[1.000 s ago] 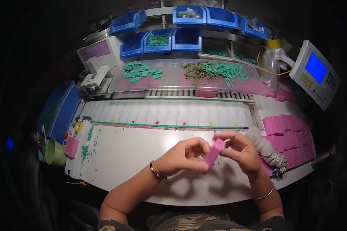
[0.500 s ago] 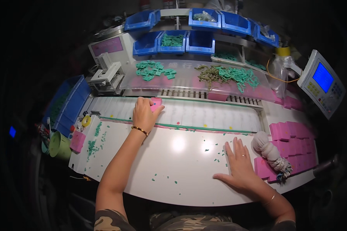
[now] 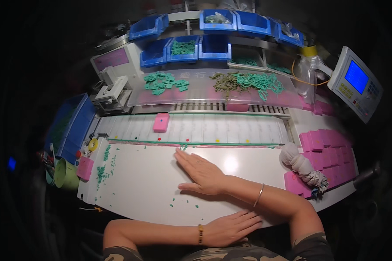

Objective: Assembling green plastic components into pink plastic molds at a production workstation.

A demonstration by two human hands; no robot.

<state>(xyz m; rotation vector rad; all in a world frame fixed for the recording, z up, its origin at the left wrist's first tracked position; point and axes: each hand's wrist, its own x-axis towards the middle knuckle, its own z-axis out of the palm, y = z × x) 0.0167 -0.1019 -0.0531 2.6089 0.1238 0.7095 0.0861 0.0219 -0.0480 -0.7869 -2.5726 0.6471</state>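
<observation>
My right hand lies flat on the white tabletop, fingers stretched out and holding nothing. A few small green bits lie just beyond its fingertips. At the front edge of the table, below my right forearm, is my left hand with its fingers straight and nothing visible in it; its palm side is hidden. A pink block with a small dark dot stands alone on the long white segmented strip. Neither hand touches that block. More green bits are scattered in front of my right hand.
Pink blocks stand in rows at the right, a rolled white cloth beside them. Behind the strip, a clear shelf carries green and brown pieces. Blue bins, a control panel and a green cup surround the table.
My left hand has let go of the pink block and come back to the table's front edge. My right hand has swept left across the tabletop, and green bits at the right have moved away.
</observation>
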